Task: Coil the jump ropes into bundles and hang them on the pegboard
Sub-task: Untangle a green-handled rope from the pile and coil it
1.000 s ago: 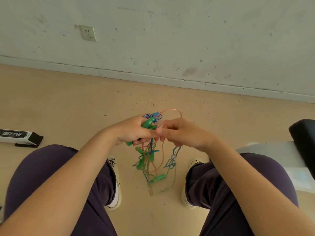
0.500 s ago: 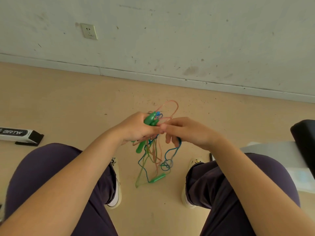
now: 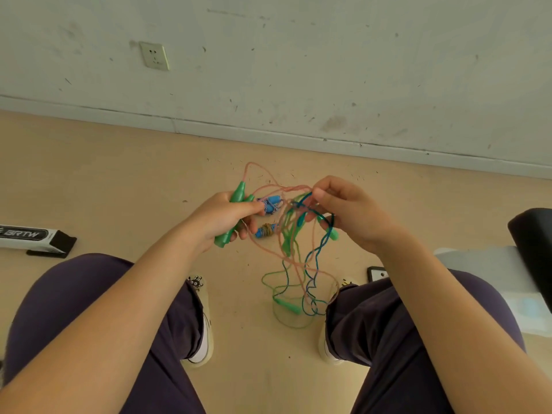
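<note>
Presently: left hand gripping green handles; right hand pinching tangled cords. Best teased apart slowly, one colour first.

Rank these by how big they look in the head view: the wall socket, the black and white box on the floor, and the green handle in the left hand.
1. Black and white box, cut off by the frame edge.
2. Green handle, partly hidden by the left hand.
3. Wall socket, farther away.
</note>
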`<state>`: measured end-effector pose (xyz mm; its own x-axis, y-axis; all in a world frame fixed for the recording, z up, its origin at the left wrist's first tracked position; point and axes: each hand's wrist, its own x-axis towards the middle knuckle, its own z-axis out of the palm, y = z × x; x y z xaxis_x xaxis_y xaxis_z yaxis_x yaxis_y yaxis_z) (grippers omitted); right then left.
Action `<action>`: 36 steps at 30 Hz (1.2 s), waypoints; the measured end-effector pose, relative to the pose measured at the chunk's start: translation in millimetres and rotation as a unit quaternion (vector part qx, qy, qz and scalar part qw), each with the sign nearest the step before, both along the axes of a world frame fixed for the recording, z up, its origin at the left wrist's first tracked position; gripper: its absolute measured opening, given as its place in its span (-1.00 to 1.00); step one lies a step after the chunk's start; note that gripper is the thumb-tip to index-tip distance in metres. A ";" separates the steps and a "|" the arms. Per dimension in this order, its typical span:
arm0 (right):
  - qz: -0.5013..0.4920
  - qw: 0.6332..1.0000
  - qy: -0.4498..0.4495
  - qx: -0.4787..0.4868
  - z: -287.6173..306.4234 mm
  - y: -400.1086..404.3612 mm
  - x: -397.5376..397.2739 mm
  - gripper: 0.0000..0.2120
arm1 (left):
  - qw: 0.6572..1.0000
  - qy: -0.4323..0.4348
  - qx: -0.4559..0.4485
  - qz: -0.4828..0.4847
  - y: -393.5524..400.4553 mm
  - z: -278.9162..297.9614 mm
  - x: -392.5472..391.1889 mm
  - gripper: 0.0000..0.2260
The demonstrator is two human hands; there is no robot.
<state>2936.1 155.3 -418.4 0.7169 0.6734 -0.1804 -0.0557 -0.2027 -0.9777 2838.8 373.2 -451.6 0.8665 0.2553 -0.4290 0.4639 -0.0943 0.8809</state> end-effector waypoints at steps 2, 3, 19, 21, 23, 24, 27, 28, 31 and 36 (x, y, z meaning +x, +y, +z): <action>-0.008 0.999 0.039 0.032 3.3 -0.5 1.0 -0.81 | 1.000 -0.012 -0.012 0.004 -1.1 0.4 1.0 -0.83; -0.005 0.998 0.053 0.034 3.8 -1.2 1.5 -0.80 | 0.999 -0.024 -0.028 0.005 -1.7 1.0 0.9 -0.83; -0.003 0.943 -0.184 -0.277 -7.9 -3.0 10.2 -0.97 | 0.917 -0.145 -0.013 0.371 17.5 5.9 4.9 -0.90; 0.014 0.931 -0.213 -0.297 -9.5 -3.1 8.6 -0.96 | 0.952 -0.105 0.010 0.286 13.1 6.2 3.6 -0.88; 0.014 0.914 -0.255 -0.315 -12.6 -1.4 8.0 -0.92 | 0.972 -0.073 0.023 0.223 6.7 5.2 2.8 -0.88; 0.012 0.905 -0.274 -0.326 -13.6 -0.8 8.4 -0.90 | 0.974 -0.067 0.030 0.213 4.3 4.7 2.9 -0.87; 0.021 0.879 -0.289 -0.378 -13.1 -2.8 10.2 -0.79 | 0.971 -0.068 0.040 0.226 4.0 4.2 4.2 -0.86; 0.026 0.876 -0.285 -0.387 -12.3 -3.7 10.7 -0.77 | 0.970 -0.068 0.037 0.231 4.8 3.6 5.2 -0.86; 0.027 0.925 -0.256 -0.280 -9.2 -1.2 8.7 -0.90 | 0.980 -0.049 0.023 0.191 2.8 -0.8 5.9 -0.86; 0.015 0.988 -0.136 -0.068 0.0 8.3 -3.8 -0.88 | 0.996 -0.014 -0.047 0.070 -8.0 -6.0 5.9 -0.80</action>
